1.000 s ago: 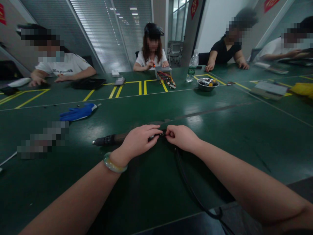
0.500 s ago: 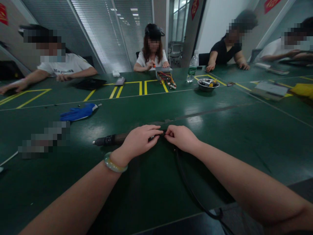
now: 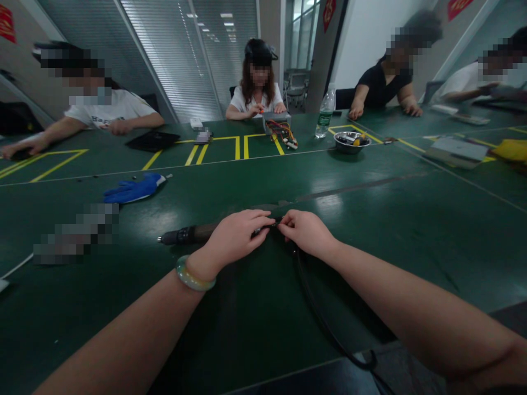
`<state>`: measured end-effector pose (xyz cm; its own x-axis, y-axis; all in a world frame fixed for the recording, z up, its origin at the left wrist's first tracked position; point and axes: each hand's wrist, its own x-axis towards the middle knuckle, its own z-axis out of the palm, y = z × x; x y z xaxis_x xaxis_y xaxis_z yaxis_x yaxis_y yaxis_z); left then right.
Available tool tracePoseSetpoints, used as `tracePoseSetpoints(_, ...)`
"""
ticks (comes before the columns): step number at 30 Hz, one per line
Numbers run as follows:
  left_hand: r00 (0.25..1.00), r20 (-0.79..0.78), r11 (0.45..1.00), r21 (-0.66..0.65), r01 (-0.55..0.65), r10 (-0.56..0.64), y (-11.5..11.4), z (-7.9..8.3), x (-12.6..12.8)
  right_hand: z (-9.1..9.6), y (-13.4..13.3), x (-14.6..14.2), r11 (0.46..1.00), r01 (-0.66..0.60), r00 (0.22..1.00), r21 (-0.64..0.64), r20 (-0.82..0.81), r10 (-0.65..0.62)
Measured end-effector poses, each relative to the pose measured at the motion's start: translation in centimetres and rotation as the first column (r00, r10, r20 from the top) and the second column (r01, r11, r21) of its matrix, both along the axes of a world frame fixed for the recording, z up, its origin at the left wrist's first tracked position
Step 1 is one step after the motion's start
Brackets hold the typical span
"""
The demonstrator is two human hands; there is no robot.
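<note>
An electric screwdriver (image 3: 185,236) lies on the green tabletop, its metal tip pointing left. My left hand (image 3: 239,233) is wrapped over its rear part, with a jade-coloured bangle (image 3: 193,274) on the wrist. Close to the tool's back end, my right hand (image 3: 307,230) pinches with thumb and forefinger at the cord's end or connector; the exact part between the fingertips is too small and dark to make out. A black cord (image 3: 307,291) runs from beneath my right hand down over the table's near edge.
A blue glove (image 3: 134,189) and a pixelated object (image 3: 78,236) with a white cable lie left. Across the table several people sit; before them are a power supply with coloured wires (image 3: 280,129), a water bottle (image 3: 325,115), a metal bowl (image 3: 352,144) and a black tray-like item (image 3: 152,141).
Both hands stay in almost the same place on the screwdriver and cord end. The whole view has shifted very slightly. At the far left, a co-worker's hand has moved a little.
</note>
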<state>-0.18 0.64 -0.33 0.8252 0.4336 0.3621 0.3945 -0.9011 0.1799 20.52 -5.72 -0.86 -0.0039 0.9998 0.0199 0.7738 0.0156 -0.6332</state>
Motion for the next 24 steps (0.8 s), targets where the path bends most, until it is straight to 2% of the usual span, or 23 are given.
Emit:
tracePoseSetpoints(5, 1.000, -0.001, 1.000, 0.000, 0.008, -0.008, 0.1, -0.1, 0.0, -0.2, 0.0, 0.0, 0.999, 0.008, 0.998, 0.035, 0.058, -0.010)
tracePoseSetpoints(9, 1.000, -0.015, 1.000, -0.006, 0.000, 0.000, 0.2, -0.1, 0.0, -0.1, -0.1, 0.1, 0.988, -0.024, 0.987, 0.155, 0.159, -0.001)
tracePoseSetpoints(14, 1.000, 0.005, 1.000, 0.000, 0.016, -0.016, 0.2, 0.0, 0.1, 0.1, 0.2, 0.2, 0.935, -0.125, 0.977, 0.333, 0.208, 0.056)
tracePoseSetpoints(18, 1.000, 0.022, 1.000, 0.011, 0.010, -0.011, 0.1, -0.2, 0.1, -0.5, 0.7, 0.4, 0.948, -0.164, 0.983, 0.272, 0.126, 0.133)
tracePoseSetpoints(24, 0.999, 0.047, 0.999, 0.035, -0.005, 0.003, -0.3, 0.0, 0.2, -1.1, 1.3, 0.5, 0.965, -0.119, 0.993, 0.234, 0.048, 0.111)
